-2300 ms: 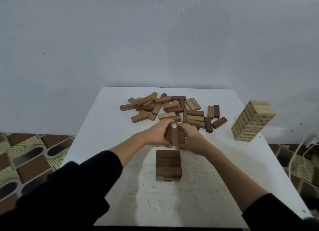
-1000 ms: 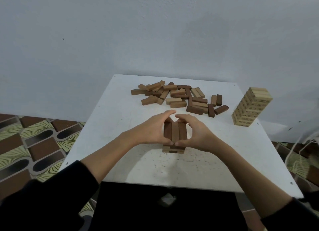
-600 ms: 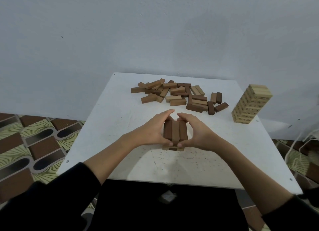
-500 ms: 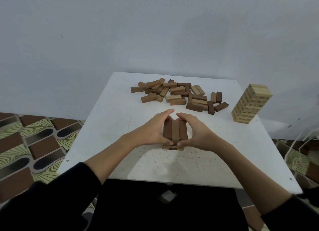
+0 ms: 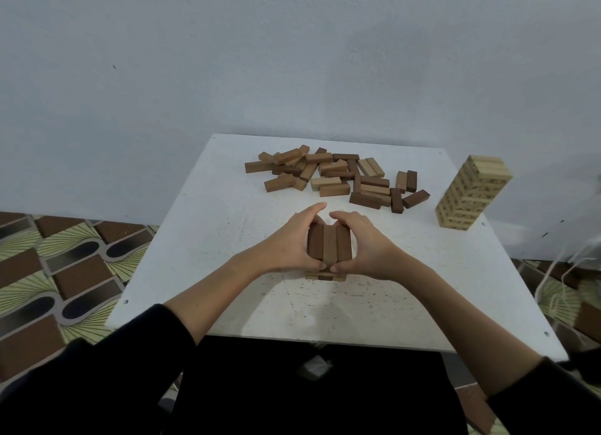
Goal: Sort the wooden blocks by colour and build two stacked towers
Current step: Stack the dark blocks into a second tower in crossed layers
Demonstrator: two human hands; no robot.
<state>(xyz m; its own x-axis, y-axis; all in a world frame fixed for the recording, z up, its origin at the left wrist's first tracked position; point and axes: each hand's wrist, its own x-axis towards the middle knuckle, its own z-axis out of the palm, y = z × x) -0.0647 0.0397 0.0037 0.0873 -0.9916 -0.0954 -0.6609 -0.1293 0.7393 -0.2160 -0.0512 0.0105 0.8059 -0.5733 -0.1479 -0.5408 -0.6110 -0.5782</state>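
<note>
At the centre of the frame the left hand (image 5: 286, 246) and the right hand (image 5: 367, 249) are clamped on opposite sides of a layer of three blocks (image 5: 329, 244), fingers curled round the far ends and thumbs nearly meeting at the near edge. That layer sits on top of the dark tower (image 5: 325, 276), a low stack on the white table (image 5: 227, 239); only its bottom edges show below the thumbs.

The main risk, as I judge it, is the squeeze itself. If one hand pushes harder than the other, the top layer could slide off square and drag the rows beneath with it. Letting go unevenly could twist a block out of line too (the middle one looks paler than its neighbours, which may be a sorting slip).

The loose pile of blocks (image 5: 335, 179) lies toward the upper centre. The pale tower (image 5: 471, 193) stands at the right edge, well apart from both hands.
</note>
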